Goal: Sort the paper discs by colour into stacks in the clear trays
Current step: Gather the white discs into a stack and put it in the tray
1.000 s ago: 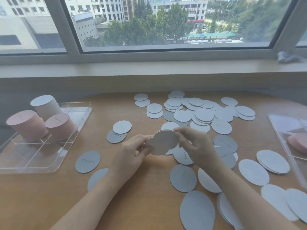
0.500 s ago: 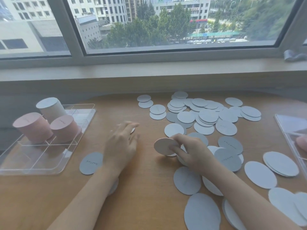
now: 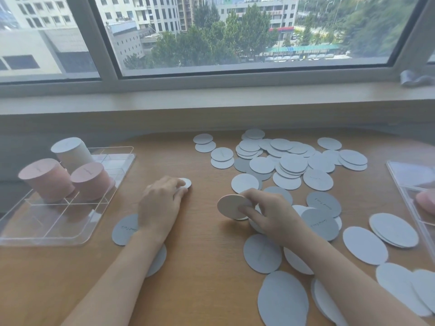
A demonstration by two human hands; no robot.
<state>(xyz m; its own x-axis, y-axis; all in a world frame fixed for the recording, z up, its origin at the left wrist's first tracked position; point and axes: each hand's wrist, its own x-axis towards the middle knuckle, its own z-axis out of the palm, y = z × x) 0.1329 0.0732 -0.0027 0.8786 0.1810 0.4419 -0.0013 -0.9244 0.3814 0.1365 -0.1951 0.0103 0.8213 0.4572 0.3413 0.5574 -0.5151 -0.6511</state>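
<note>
The right hand (image 3: pixel 270 214) pinches a small stack of pale round paper discs (image 3: pixel 231 206), thumb on the near face and fingers curled behind, holding it tilted just above the wooden table (image 3: pixel 202 267). The left hand (image 3: pixel 161 203) lies palm down with relaxed fingers, fingertips touching a light grey disc (image 3: pixel 187 183) flat on the table. Loose grey discs (image 3: pixel 292 162) are scattered across the table's right half. The clear plastic tray (image 3: pixel 70 222) at left carries two pink stacks (image 3: pixel 47 180) and one white stack (image 3: pixel 71 151) in its far compartments.
</note>
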